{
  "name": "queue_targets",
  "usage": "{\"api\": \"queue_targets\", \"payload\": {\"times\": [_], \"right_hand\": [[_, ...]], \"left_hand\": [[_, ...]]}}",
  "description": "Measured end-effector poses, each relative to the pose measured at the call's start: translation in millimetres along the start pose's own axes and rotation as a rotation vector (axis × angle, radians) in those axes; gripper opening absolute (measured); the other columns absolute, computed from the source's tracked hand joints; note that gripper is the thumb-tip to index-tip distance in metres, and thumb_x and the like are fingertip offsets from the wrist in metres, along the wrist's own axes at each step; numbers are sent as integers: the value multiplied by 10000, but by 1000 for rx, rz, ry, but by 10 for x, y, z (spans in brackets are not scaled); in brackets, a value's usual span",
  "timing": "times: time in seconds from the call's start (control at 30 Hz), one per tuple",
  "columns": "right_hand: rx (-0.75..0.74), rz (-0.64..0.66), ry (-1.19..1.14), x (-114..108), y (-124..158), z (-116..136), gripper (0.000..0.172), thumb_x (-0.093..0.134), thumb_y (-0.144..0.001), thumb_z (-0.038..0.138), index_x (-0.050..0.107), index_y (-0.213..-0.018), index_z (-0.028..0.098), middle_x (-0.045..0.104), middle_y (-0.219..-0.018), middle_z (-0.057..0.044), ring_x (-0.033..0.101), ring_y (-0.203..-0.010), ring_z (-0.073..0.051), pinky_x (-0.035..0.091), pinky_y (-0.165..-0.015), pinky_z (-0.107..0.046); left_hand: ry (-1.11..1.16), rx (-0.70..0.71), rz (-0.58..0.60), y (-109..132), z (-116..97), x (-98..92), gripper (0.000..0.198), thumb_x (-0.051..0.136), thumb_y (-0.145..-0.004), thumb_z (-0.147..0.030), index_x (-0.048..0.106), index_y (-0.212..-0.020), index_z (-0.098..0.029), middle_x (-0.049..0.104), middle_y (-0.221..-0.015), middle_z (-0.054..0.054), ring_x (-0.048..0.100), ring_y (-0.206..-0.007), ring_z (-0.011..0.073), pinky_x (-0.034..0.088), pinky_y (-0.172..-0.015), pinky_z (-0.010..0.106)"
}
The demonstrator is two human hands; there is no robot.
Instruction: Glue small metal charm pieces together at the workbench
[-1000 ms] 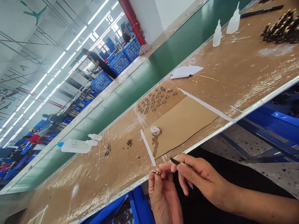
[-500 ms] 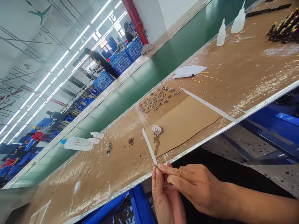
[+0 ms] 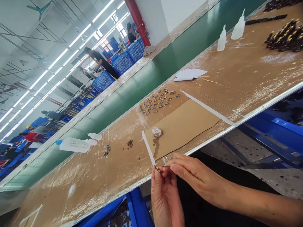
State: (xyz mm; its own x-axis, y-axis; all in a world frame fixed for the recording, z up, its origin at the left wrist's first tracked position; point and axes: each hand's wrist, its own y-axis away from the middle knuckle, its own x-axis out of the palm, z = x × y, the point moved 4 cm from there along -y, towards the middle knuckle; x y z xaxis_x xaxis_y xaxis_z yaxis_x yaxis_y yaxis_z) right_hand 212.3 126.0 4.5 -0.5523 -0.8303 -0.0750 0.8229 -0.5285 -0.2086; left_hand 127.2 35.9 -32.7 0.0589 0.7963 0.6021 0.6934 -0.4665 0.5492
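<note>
At the bench's front edge, my left hand point(image 3: 167, 198) pinches a small dark-and-yellow part point(image 3: 157, 169) between thumb and forefinger. My right hand point(image 3: 199, 178) comes in from the right with its thumb and fingers pressed together beside that part. Something thin and dark shows at its fingertips, too small to name. Just beyond both hands lies a cardboard sheet point(image 3: 189, 126) edged with white tape strips. A small round whitish cup point(image 3: 157, 132) sits on the sheet, next to a wet brown stain. Rows of small blue-and-yellow parts point(image 3: 158, 101) lie behind the cardboard.
Left of the sheet are a little pile of dark rings point(image 3: 130, 143), a few blue pieces point(image 3: 107, 150) and a lying white bottle point(image 3: 74, 145). Two upright squeeze bottles point(image 3: 222, 39) and a dark-and-yellow heap point(image 3: 285, 36) are at the right. A green belt point(image 3: 132, 94) runs behind the bench.
My right hand has turned and its fingertips have drawn slightly right of the part, which shows more yellow now. My left hand still holds it. The view has shifted a little.
</note>
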Motion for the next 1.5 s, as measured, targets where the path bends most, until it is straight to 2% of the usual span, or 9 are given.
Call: {"api": "queue_targets", "payload": {"times": [0.2,0.27,0.43,0.73,0.9,1.0,1.13,1.3,1.5], "right_hand": [[-199,-159,62,-5,-56,-68,197,472,-911,241,659,-923,182,593,-828,-20,566,-778,-76,461,-732,-182],[-232,-159,66,-11,-72,-101,182,509,-893,241,662,-974,186,613,-826,-16,580,-764,-71,467,-722,-174],[-262,-140,63,-47,-106,-123,158,550,-869,251,689,-892,180,648,-740,-1,591,-709,-64,469,-681,-159],[-282,-77,57,-65,-136,-129,146,544,-869,197,679,-869,142,659,-760,-8,610,-720,-55,478,-699,-153],[-484,-77,120,-77,-89,-75,168,497,-893,173,650,-942,124,633,-820,-46,602,-760,-56,493,-689,-137],[-678,-146,243,-94,-43,-28,152,528,-874,162,613,-998,134,646,-837,-51,594,-767,-78,499,-696,-182],[-826,-195,295,-102,-8,-5,192,524,-873,144,576,-1057,119,662,-845,-62,588,-789,-106,494,-702,-234],[-836,-201,260,-80,12,4,170,527,-867,127,595,-1019,96,659,-832,-79,590,-774,-114,490,-679,-236],[-754,-216,264,-63,8,22,181,523,-864,119,608,-1024,125,638,-824,-55,584,-752,-85,489,-677,-199]], "left_hand": [[4,-68,-59,95,54,46,225,463,-822,-73,660,-724,-117,630,-711,37,574,-615,67,539,-679,230],[15,-77,-85,122,57,68,280,423,-847,-80,657,-694,-109,617,-668,33,544,-558,52,538,-655,225],[17,-87,-115,153,40,91,358,373,-884,-102,644,-649,-91,595,-618,31,513,-506,44,548,-659,278],[14,-102,-118,147,37,61,286,433,-851,-105,632,-645,-112,570,-619,15,502,-510,50,539,-699,335],[29,-112,-117,155,34,84,351,348,-879,-94,621,-660,-112,547,-631,16,480,-508,44,536,-715,320],[18,-100,-82,145,39,55,318,358,-861,-81,619,-685,-121,535,-641,12,471,-514,42,531,-714,294],[48,-70,63,103,71,-66,216,452,-811,-68,635,-720,-138,553,-678,5,492,-551,40,529,-764,302],[67,-75,184,49,101,-181,143,545,-799,-109,668,-759,-170,555,-673,-9,527,-597,51,528,-790,311],[43,-59,210,33,77,-162,135,569,-790,-115,684,-767,-181,586,-688,2,542,-615,62,531,-755,276]]}}
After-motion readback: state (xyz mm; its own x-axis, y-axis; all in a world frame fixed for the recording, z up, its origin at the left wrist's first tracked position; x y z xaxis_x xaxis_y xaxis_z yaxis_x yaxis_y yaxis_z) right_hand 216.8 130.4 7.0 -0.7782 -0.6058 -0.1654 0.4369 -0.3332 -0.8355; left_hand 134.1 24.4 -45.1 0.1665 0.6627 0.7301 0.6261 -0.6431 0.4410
